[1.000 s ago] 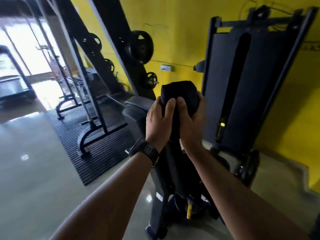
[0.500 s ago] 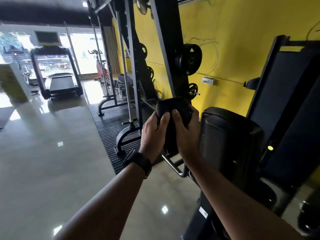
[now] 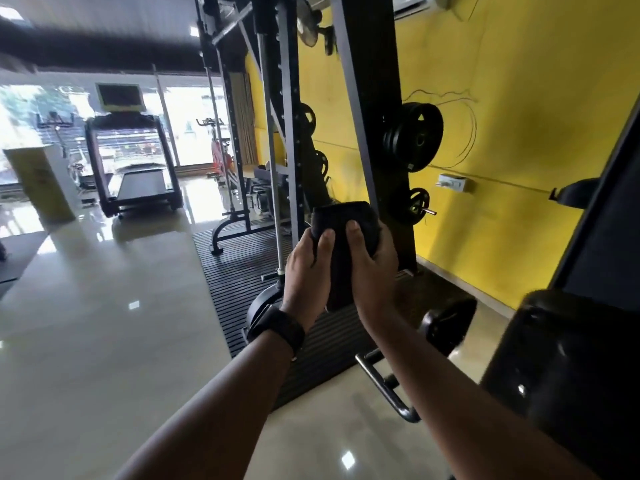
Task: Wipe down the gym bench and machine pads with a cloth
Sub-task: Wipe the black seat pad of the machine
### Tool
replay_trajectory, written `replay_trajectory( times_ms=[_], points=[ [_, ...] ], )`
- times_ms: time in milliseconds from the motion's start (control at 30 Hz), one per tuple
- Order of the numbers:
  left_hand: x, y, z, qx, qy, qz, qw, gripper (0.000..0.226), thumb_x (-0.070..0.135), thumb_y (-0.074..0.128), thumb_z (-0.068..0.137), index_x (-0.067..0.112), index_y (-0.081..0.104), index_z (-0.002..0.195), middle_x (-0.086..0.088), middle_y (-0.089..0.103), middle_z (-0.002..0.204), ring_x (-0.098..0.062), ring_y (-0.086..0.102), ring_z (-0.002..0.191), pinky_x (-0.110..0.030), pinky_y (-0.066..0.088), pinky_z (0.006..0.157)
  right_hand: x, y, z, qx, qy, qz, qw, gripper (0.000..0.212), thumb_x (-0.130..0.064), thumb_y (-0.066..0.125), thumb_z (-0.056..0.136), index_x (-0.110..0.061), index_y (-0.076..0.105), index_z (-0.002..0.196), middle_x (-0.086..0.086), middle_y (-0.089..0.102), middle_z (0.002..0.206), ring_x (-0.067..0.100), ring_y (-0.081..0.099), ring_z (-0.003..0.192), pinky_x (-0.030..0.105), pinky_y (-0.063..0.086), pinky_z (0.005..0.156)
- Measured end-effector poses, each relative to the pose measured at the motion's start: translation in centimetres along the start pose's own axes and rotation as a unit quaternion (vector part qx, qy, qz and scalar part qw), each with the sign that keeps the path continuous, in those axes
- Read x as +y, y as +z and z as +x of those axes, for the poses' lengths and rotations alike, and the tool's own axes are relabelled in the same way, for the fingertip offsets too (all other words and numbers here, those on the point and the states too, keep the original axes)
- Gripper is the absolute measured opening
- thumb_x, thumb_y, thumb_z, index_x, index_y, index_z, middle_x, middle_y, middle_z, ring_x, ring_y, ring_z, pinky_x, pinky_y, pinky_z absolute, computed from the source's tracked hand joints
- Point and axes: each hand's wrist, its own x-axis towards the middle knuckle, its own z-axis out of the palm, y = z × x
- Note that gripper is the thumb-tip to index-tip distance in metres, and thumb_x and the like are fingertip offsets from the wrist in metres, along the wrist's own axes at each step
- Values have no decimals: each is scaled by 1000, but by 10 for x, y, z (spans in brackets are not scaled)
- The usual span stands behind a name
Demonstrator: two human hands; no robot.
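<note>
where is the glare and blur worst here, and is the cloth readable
Head view: the windows are blown out and the glossy floor mirrors them; head view edges smear, notably the ceiling and the pad at right; the wide lens tilts the rack upright; the cloth, gripped by left hand and right hand, is sharp but a near-featureless black.

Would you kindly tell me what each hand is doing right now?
Left hand: grips the black cloth.
Right hand: grips the same cloth.

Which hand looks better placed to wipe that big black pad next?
Probably the right hand: it grips the cloth alongside the left hand, and the pad sits on its side.
</note>
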Motion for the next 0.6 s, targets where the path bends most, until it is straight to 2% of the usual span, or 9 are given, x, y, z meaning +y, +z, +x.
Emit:
replay_trajectory(
  times_ms=[67,133,233,300,400,467,600],
  points=[
    [-14,14,43,-21,-4,-4,1000,24,52,46,95,36,64,98,8,72,90,-12,68,85,-49,57,81,20,11,37,18,4,-15,1000,47,-49,59,96,-19,56,132,-11,67,110,-6,65,95,19,57,77],
    [-25,30,80,-41,-4,-17,999,25,48,48,97,31,67,101,10,72,89,-11,68,86,-49,58,82,38,17,72,32,-5,-35,999,40,-45,58,98,-24,52,132,-16,62,109,-12,62,93,11,53,73],
    [-47,63,129,-87,-11,-33,996,33,48,49,98,24,68,108,5,73,92,-13,69,89,-50,57,83,66,17,120,63,-1,-62,996,39,-49,56,99,-30,49,132,-17,60,113,-3,62,101,21,56,80],
    [-62,88,160,-108,-13,-40,993,41,57,48,93,24,67,108,1,74,94,-19,70,92,-54,57,84,86,13,151,96,-7,-84,992,45,-49,56,99,-25,50,136,-10,62,119,7,63,108,27,57,86],
    [-93,135,205,-160,-25,-64,985,45,65,50,88,27,65,106,-3,73,96,-30,69,96,-60,54,87,121,3,201,146,-16,-110,983,51,-45,58,98,-16,51,140,-2,63,124,11,62,111,12,53,84],
    [-111,164,231,-186,-13,-65,980,49,65,48,88,23,65,105,-5,73,95,-29,68,94,-57,54,85,144,-4,229,184,-20,-130,974,52,-43,59,98,-13,52,139,-2,63,123,12,61,110,8,50,81],
    [-139,212,284,-248,29,-70,966,38,50,50,98,15,63,98,1,68,86,-16,63,79,-46,52,76,187,-14,284,241,-29,-150,958,50,-46,59,97,-15,53,136,-3,63,123,13,62,112,22,54,88]
  ],
)
